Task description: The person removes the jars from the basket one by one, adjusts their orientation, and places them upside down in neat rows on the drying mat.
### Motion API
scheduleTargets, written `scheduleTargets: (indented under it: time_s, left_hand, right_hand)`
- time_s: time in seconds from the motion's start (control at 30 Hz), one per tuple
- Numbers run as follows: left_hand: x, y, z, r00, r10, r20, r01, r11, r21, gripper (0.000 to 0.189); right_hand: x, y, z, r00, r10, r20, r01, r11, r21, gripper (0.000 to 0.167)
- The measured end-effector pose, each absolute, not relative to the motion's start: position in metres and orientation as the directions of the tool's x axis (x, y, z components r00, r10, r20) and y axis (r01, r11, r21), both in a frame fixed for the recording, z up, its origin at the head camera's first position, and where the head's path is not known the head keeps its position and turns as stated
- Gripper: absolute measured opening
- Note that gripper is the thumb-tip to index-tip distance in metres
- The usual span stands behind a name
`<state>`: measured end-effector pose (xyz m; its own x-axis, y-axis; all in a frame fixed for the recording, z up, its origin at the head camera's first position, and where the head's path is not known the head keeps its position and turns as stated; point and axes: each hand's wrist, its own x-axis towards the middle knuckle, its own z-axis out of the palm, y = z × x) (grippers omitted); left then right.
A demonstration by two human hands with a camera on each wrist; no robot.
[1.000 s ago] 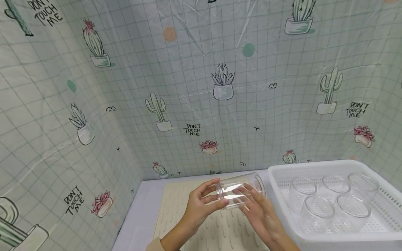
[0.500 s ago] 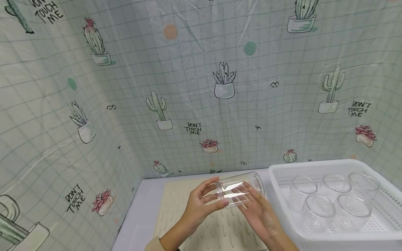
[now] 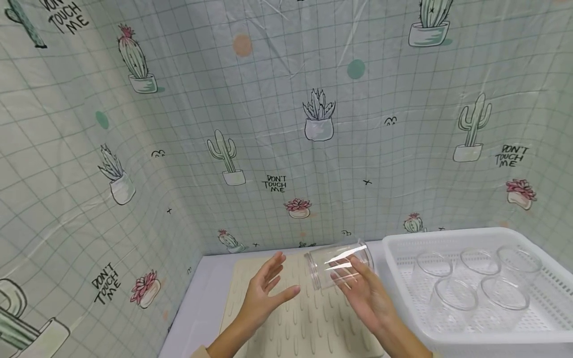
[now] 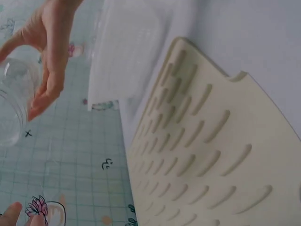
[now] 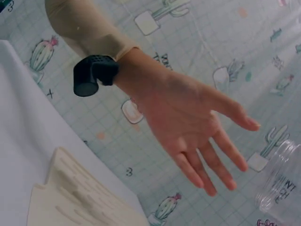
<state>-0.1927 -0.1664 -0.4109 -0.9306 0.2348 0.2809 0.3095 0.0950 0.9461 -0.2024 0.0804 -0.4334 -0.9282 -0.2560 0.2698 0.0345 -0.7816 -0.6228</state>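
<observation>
My right hand holds a clear jar by its far end, lying nearly on its side above the mat. The jar's ridged mouth faces left. To the left of that mouth, my left hand is apart from the jar, with its fingers spread. In the right wrist view the left hand shows its palm, and the mouth of the jar is at the right edge. The left wrist view has the right hand round the jar, which is partly cut off.
Under the hands lies a beige ridged mat on a white table. At the right stands a white perforated basket with several clear jars upright in it. A patterned curtain hangs behind and at the left.
My left hand has let go of the jar's mouth and moved to the left and slightly down. The right hand still holds the jar, which has shifted slightly left and up.
</observation>
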Motion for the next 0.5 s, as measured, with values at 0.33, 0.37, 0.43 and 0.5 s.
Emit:
scheduleTargets:
  time_s: [0.33, 0.37, 0.43, 0.5]
  left_hand:
    - [-0.191, -0.202, -0.438, -0.956, 0.107, 0.274, 0.293, 0.247, 0.924, 0.078]
    - [-0.19, -0.206, -0.44, -0.961, 0.096, 0.258, 0.275, 0.258, 0.926, 0.08]
    - [-0.187, -0.213, -0.444, -0.973, 0.078, 0.216, 0.23, 0.285, 0.931, 0.083]
    - [-0.183, -0.219, -0.447, -0.984, 0.057, 0.172, 0.181, 0.318, 0.931, 0.087]
  right_hand:
    - [-0.216, 0.068, -0.429, -0.978, -0.184, 0.103, 0.061, -0.716, -0.696, 0.036]
    - [-0.217, 0.066, -0.429, -0.98, -0.178, 0.084, 0.067, -0.707, -0.704, 0.041]
    - [-0.22, 0.063, -0.429, -0.983, -0.172, 0.064, 0.075, -0.693, -0.717, 0.048]
    - [-0.222, 0.062, -0.431, -0.983, -0.171, 0.062, 0.075, -0.689, -0.721, 0.051]
